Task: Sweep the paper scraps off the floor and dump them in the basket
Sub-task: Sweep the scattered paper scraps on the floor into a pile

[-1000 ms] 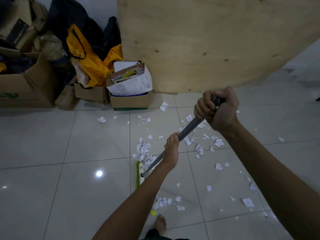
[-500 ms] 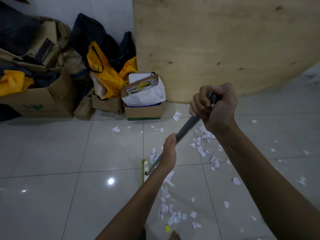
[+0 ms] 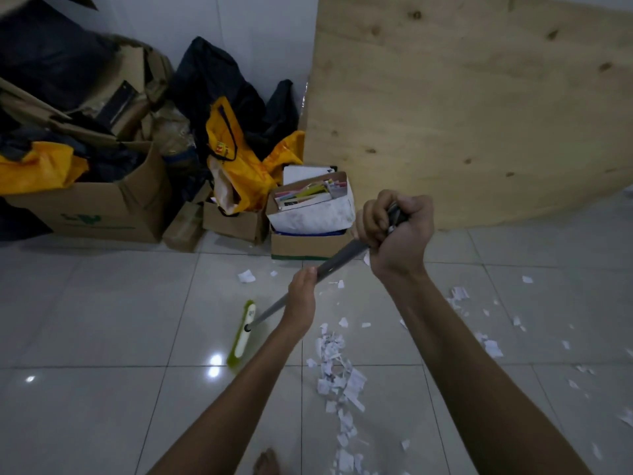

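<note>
Bottom edge: bare foot (image 3: 266, 461), toes only. Just right of it, paper scraps (image 3: 337, 371): white, torn, small, ragged edges, a few longer strips, bunched into a loose trail running from the bottom edge up toward the left forearm. More of the same scattered thin on the far side of the right forearm, well apart from the trail. A few stray bits higher up, near the boxes. All on the floor (image 3: 102, 337): glossy pale grey tiles, dark grout lines, bright light spots at left.

Left of the trail and apart from it, broom head (image 3: 242, 334) down at tile level, seen nearly edge-on: cream back, green bristles. No scraps touching it. Grey handle (image 3: 342, 257) slanting up and right from the head.

Left grip (image 3: 301, 296) wrapped round the lower handle, fingers curled about it, back of the hand toward the camera. Right grip (image 3: 397, 231) higher up, clenched in a fist round the dark top end of the handle, knuckles to the left.

Behind the handle, small box (image 3: 310, 246), cardboard, stuffed with books and white paper. Left of that, yellow bag (image 3: 236, 166) slumped over another low carton. Far left, big box (image 3: 102, 214), open, flaps up, yellow fabric and dark stuff inside. Black bags (image 3: 219, 77) heaped behind, against the white wall (image 3: 257, 29). Right side, plywood sheet (image 3: 479, 114) standing against the wall, pale, knots showing, bottom edge on the tiles.
</note>
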`<state>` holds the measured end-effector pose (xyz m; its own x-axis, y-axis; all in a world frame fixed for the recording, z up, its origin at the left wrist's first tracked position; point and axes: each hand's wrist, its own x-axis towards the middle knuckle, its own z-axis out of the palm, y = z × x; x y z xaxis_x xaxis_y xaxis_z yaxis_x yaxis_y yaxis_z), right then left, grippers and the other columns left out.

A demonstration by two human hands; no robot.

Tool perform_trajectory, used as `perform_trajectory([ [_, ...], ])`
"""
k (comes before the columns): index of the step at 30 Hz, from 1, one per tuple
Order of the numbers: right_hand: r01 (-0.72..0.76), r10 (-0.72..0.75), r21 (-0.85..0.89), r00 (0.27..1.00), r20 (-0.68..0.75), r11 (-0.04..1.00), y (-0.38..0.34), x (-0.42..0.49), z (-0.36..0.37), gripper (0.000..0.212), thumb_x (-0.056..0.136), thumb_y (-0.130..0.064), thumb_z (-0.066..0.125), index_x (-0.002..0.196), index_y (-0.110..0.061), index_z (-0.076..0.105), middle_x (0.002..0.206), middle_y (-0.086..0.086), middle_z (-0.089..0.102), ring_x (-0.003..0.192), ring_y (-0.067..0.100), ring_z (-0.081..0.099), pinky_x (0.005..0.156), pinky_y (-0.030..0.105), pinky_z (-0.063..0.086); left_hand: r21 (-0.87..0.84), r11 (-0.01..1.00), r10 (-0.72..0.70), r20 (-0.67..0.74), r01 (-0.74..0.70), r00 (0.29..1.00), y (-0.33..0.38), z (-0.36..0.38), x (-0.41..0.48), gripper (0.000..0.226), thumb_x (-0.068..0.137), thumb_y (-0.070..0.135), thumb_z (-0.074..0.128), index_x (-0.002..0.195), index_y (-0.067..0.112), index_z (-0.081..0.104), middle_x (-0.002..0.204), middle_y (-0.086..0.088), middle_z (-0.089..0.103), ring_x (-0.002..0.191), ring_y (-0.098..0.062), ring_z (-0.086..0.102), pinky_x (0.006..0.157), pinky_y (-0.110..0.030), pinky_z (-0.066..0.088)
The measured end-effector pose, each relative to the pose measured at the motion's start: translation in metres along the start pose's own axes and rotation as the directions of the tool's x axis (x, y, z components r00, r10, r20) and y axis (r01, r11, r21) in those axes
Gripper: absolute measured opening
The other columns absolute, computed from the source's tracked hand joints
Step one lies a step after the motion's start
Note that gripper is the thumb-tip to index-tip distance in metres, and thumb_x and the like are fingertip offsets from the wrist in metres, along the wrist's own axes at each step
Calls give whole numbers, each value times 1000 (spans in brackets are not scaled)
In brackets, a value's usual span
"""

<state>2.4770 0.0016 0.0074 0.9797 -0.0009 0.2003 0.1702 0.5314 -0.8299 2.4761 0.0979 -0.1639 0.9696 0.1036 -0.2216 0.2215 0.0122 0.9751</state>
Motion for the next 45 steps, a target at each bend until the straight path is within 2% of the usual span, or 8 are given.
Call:
perform_trajectory([
  [4,52,-52,44,999,-9,998,46,31,18,28,59,-38,58,41,-22,44,38,-8,33,33,9,23,44,14,23,34,999,-4,-43,5,999,-2,-36,45,30,102,19,28,82,26,50,83,5,48,90,-17,44,73,-27,34],
  [7,88,-87,40,996,-22,995,72,52,27,27,64,-36,46,41,-22,45,37,-7,33,32,8,24,44,16,19,80,997,-5,-93,12,996,-3,-55,73,25,102,19,29,90,14,50,84,0,47,89,-18,43,78,-28,31],
  [18,171,-174,-35,981,-82,985,163,111,38,32,72,-37,42,43,-25,47,40,-7,36,36,9,26,45,23,19,341,940,2,10,-5,1000,-20,-105,163,40,102,24,25,128,3,49,133,-17,49,124,-28,44,99,-30,34],
  [23,164,-161,-222,986,33,961,167,117,13,34,76,-31,36,46,-25,50,44,-9,41,42,12,34,54,35,37,240,959,-159,10,152,987,-25,-92,178,42,103,30,22,115,9,57,97,-14,53,93,-27,50,80,-33,35],
  [29,3,51,-308,985,166,952,145,75,-37,37,78,-54,53,57,-24,53,55,-1,51,61,20,50,77,36,46,267,961,-111,111,78,988,-56,-64,161,52,99,34,20,130,2,47,137,-19,45,132,-34,36,112,-45,27],
  [37,-108,99,-359,994,-43,927,130,5,-113,21,71,-18,40,57,-19,55,66,12,66,105,36,62,94,36,48,302,940,-172,20,158,985,-99,3,125,44,103,28,14,138,19,38,156,-10,13,145,-25,6,117,-43,4],
  [41,-74,47,-360,995,-84,930,144,-13,-128,38,69,1,31,55,-24,57,65,11,66,105,36,64,102,41,43,290,941,-181,-11,176,983,-111,16,123,45,102,32,15,138,18,37,156,-9,18,145,-22,7,118,-46,6],
  [45,-79,46,-405,995,-89,911,154,-19,-132,30,73,-11,39,53,-26,55,64,0,65,87,26,67,108,34,37,355,922,-167,9,154,986,-116,17,131,62,93,44,9,135,12,41,150,-12,31,143,-24,17,116,-43,13],
])
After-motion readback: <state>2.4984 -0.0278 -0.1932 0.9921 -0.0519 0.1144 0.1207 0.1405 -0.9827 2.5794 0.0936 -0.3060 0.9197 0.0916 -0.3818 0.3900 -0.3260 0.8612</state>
